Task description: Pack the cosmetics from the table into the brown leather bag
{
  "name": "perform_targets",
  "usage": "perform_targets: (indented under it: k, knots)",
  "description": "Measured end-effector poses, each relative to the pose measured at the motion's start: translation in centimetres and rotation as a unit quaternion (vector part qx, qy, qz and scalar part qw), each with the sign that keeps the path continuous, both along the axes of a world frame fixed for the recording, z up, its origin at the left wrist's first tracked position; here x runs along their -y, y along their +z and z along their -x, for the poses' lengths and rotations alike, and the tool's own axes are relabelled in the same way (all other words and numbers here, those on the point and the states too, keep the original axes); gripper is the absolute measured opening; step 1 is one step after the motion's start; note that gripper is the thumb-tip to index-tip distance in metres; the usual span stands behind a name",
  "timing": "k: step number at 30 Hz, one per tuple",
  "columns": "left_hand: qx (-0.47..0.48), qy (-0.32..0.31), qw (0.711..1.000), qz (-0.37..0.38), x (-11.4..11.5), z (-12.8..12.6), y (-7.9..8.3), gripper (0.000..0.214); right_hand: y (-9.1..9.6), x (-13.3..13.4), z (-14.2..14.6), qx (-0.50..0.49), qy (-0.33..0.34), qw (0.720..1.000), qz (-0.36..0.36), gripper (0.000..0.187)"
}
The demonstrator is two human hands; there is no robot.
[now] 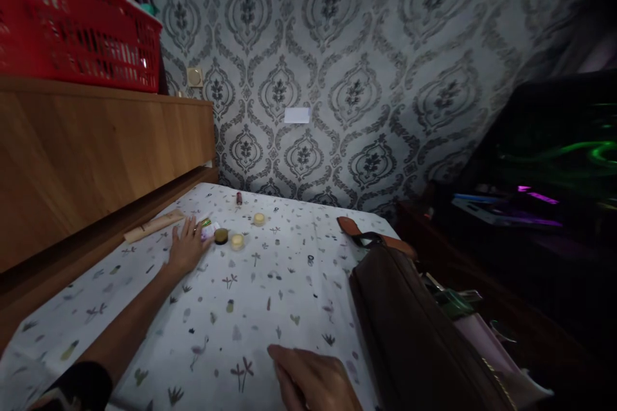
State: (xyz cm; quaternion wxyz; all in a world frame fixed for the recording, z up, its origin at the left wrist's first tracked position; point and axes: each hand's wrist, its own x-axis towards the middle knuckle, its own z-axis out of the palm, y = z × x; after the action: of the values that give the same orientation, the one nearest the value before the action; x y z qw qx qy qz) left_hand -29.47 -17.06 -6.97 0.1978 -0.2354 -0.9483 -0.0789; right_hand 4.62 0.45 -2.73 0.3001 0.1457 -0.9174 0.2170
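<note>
My left hand (186, 248) lies with fingers spread on the patterned white cloth, its fingertips at a small white and purple packet (208, 230) with a green-gold end. Just right of the fingers sits a small round dark-lidded jar (221, 236). Beside that jar stands a small pale yellow jar (237, 242), and a second pale yellow jar (259, 219) is farther back. A small dark red bottle or tube (239, 198) is near the wall. At the near edge my right hand (315, 377) is curled closed, away from these items, and no object shows in it.
A rolled tan paper-like strip (154, 226) lies left, along the wooden cabinet (106, 154). On the cabinet stands a red basket (81, 32). A dark brown bag (400, 321) with a tan strap (351, 228) takes up the right side. Dark equipment with coloured lights is beyond it.
</note>
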Motion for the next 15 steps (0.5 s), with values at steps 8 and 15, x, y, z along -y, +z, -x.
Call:
perform_targets:
  k: [8, 15]
  knots:
    - [-0.001, -0.088, 0.996, -0.025, -2.0, -2.6, -0.4, 0.048, -0.9, 2.2, 3.2, 0.095, 0.035, 0.995, 0.01, 0.025]
    - [0.007, -0.077, 0.995, -0.065, -1.9, -2.2, 1.2, 0.042, -3.9, 2.1, 4.0, 0.1, -0.005, 0.985, 0.141, 0.026]
